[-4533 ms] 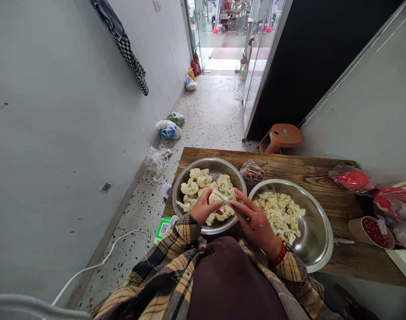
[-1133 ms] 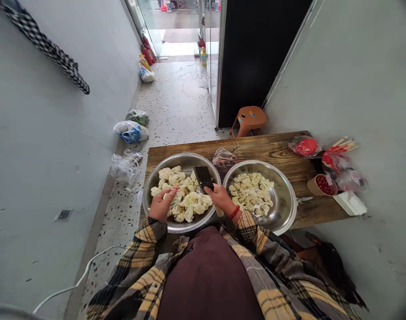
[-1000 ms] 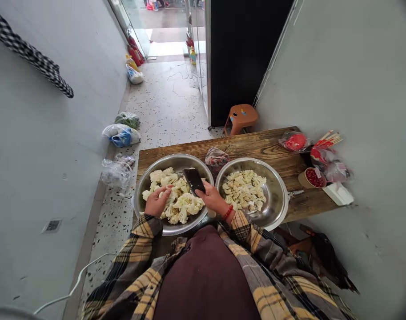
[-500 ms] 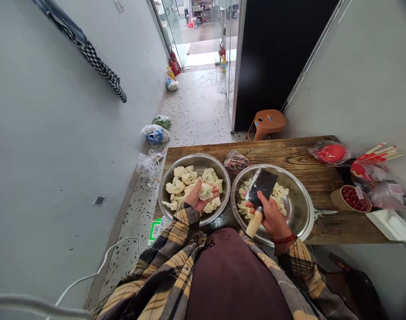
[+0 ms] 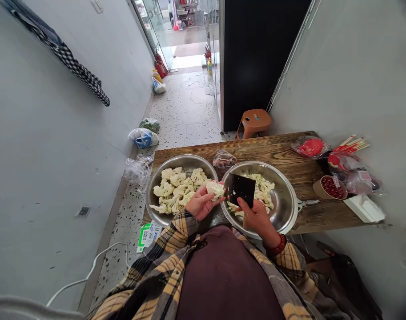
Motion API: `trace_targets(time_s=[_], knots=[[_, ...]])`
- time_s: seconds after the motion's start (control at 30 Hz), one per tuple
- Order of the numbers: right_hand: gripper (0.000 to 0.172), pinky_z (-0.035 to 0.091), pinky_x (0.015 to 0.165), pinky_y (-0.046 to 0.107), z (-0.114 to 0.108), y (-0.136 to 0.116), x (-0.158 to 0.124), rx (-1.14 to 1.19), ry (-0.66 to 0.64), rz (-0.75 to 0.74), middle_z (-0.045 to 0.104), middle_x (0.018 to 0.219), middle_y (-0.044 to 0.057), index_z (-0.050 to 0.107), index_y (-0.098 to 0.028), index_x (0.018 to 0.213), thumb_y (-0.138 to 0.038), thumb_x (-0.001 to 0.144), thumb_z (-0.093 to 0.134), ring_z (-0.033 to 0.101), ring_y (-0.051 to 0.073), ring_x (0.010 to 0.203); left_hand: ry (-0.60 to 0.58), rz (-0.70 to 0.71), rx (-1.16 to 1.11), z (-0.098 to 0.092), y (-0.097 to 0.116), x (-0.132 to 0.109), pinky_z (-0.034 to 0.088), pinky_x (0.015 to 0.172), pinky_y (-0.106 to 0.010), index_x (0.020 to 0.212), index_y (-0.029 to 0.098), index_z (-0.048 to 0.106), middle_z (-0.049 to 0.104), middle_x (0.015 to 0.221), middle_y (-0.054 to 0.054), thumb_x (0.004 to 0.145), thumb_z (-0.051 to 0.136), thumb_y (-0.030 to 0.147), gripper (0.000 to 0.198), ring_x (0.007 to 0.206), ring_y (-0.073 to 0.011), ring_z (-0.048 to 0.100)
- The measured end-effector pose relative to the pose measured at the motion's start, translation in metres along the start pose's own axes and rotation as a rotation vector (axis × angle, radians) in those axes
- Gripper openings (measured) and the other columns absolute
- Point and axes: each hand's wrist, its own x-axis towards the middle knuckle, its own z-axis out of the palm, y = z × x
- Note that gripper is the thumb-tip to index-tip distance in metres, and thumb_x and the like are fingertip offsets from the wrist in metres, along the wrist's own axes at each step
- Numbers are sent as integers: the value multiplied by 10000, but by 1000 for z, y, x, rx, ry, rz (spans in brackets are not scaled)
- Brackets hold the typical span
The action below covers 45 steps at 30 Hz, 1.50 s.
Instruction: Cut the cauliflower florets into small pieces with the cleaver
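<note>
Seemingly one cleaver [image 5: 242, 190], one floret [image 5: 215, 189], two bowls [image 5: 150, 196] [image 5: 284, 202].

Wooden table [image 5: 283, 153]: a steel bowl [image 5: 186, 158] is set at its near left corner, a second bowl [image 5: 284, 202] just beside it; a paper cup [image 5: 319, 190] and white box [image 5: 364, 208] are parked by the right edge.

My single view rides on the person's head, facing forward and down. It sits close above the wooden table [image 5: 289, 153], corridor floor [image 5: 189, 111] stretching beyond.
</note>
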Motion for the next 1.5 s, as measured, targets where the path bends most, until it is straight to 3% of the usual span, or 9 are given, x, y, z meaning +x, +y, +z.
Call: trace_targets(time_s=[0.1, 0.27, 0.73, 0.9, 1.03, 1.2, 1.37, 1.5], knots=[[408, 494, 671, 310, 1, -2, -4, -137, 41, -110, 682, 690, 51, 649, -188, 735, -536, 860, 475, 651, 208, 706, 0, 50, 22, 6, 1, -5, 422, 1004, -472, 1107, 194, 537, 623, 1198, -85, 661, 735, 132, 492, 1072, -254, 615], [377, 472, 588, 281, 2, -13, -14, -148, -12, -121, 677, 676, 38, 638, -185, 827, -503, 889, 445, 644, 184, 591, 32, 55, 68, 13, -1, -9, 448, 961, -456, 1171, 190, 522, 632, 1178, -111, 731, 720, 288, 492, 1039, -248, 627], [323, 437, 605, 275, 1, -22, -31, -359, 9, -328, 637, 639, 28, 570, -218, 698, -410, 916, 428, 593, 173, 599, 75, 220, 362, 19, -13, -13, 430, 927, -330, 1202, 180, 604, 662, 1142, -88, 688, 738, 388, 571, 1014, -227, 604], [264, 442, 575, 283, 2, -25, -31, -336, -83, -349, 598, 627, 23, 587, -222, 806, -381, 922, 411, 603, 194, 615, 10, 248, 643, 18, 3, -18, 399, 982, -363, 1218, 166, 602, 652, 1157, -99, 729, 692, 402, 550, 1083, -260, 573], [266, 449, 562, 290, 6, -25, -28, -334, -97, -362, 593, 663, 32, 579, -225, 839, -368, 931, 374, 607, 201, 635, 50, 331, 832, 19, 11, -19, 312, 1069, -368, 1127, 179, 668, 629, 1211, -93, 694, 728, 344, 468, 1188, -279, 506], [234, 464, 598, 297, 12, -22, -19, -344, -39, -381, 600, 692, 41, 553, -222, 832, -366, 920, 391, 614, 203, 674, 53, 246, 678, 18, -2, -17, 439, 922, -378, 1231, 176, 594, 671, 1105, -94, 755, 652, 437, 546, 993, -259, 603], [235, 473, 617, 313, 14, -16, -14, -343, 7, -363, 616, 714, 54, 554, -208, 840, -372, 909, 402, 616, 206, 661, 94, 273, 756, 18, -7, -14, 385, 993, -360, 1112, 165, 672, 669, 1115, -84, 686, 733, 390, 485, 1084, -268, 561], [264, 488, 629, 321, 18, -10, -12, -283, 55, -282, 629, 696, 57, 567, -192, 828, -411, 894, 436, 626, 204, 629, 100, 195, 533, 16, -15, -10, 448, 891, -357, 1214, 162, 602, 692, 1037, -82, 703, 715, 412, 580, 951, -235, 613]])
